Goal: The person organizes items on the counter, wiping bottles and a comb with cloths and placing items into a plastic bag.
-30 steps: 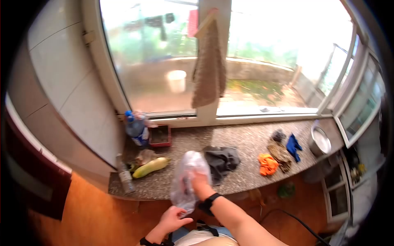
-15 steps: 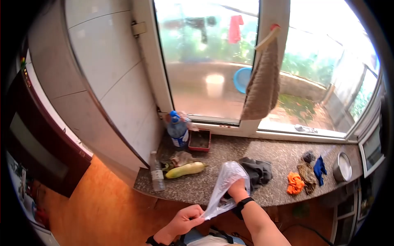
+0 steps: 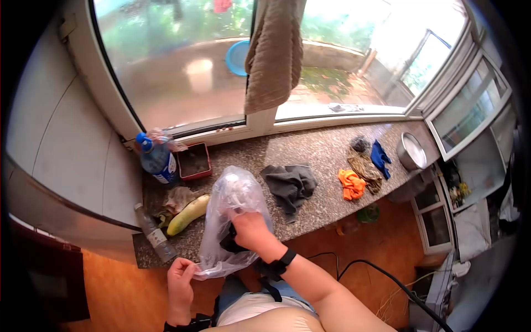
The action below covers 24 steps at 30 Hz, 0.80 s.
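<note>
The plastic bag (image 3: 238,185) has shifted towards the squash (image 3: 189,216) at the surface's (image 3: 326,149) front edge, rim pinched in the left hand's (image 3: 180,282) grip, seemingly giving the right hand (image 3: 251,229), whose grip I cannot tell, room inside.

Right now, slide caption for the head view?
Left hand pinching the edge of a plastic bag, right hand inside, grey cloth nearby.
</note>
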Tool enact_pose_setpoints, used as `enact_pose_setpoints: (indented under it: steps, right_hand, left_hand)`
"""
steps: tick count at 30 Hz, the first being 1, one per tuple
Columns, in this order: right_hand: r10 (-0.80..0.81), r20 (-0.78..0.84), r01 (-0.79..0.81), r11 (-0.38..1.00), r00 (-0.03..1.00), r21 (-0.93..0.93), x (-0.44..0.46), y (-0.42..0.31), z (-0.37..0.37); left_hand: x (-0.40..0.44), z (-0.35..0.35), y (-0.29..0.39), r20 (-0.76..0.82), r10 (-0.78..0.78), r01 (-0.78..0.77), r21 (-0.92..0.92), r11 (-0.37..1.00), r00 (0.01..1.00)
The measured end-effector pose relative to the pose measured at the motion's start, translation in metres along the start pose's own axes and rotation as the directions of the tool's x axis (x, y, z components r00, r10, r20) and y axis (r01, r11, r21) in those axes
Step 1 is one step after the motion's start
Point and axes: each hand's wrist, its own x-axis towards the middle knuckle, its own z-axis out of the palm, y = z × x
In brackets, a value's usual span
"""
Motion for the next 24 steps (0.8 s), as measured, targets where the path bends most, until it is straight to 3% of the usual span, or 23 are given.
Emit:
enact_pose_setpoints:
  steps: [1,3,7,10,11,14,18,24]
  right_hand:
    - [0.012,0.007,-0.012,1.000,1.000,-0.001,-0.002,-0.004,0.001]
    - [-0.018,-0.127,0.007,0.996,0.992,-0.087,-0.010,-0.012,0.010]
    - [0.044,-0.152,-0.062,0.992,0.987,-0.112,-0.018,-0.025,0.000]
    - [0.057,-0.379,-0.081,0.996,0.924,-0.047,-0.017,-0.028,-0.012]
    - [0.063,-0.387,-0.089,0.995,0.920,-0.051,-0.016,-0.027,-0.009]
    - [0.324,-0.292,-0.297,0.946,0.900,0.131,-0.009,-0.025,0.004]
    - [0.452,-0.294,-0.380,0.885,0.842,0.271,0.005,0.006,0.049]
    - [0.481,-0.258,-0.271,0.776,0.838,0.570,0.018,-0.002,0.056]
  left_hand:
    - [0.003,-0.004,0.003,0.025,-0.006,0.006,-0.008,1.000,1.000]
    - [0.011,-0.012,0.007,0.061,-0.020,0.021,-0.013,1.000,0.998]
    - [0.022,-0.025,0.014,0.134,-0.025,0.022,0.019,1.000,0.991]
    - [0.028,-0.027,0.022,0.185,-0.044,0.043,0.012,0.999,0.982]
    - [0.029,-0.028,0.025,0.199,-0.071,0.068,0.019,0.997,0.977]
    - [0.038,-0.035,0.020,0.246,-0.045,0.047,-0.005,0.999,0.968]
    - [0.041,-0.040,0.025,0.296,-0.041,0.034,0.028,0.999,0.954]
    - [0.040,-0.043,0.035,0.310,-0.010,-0.017,0.084,0.996,0.951]
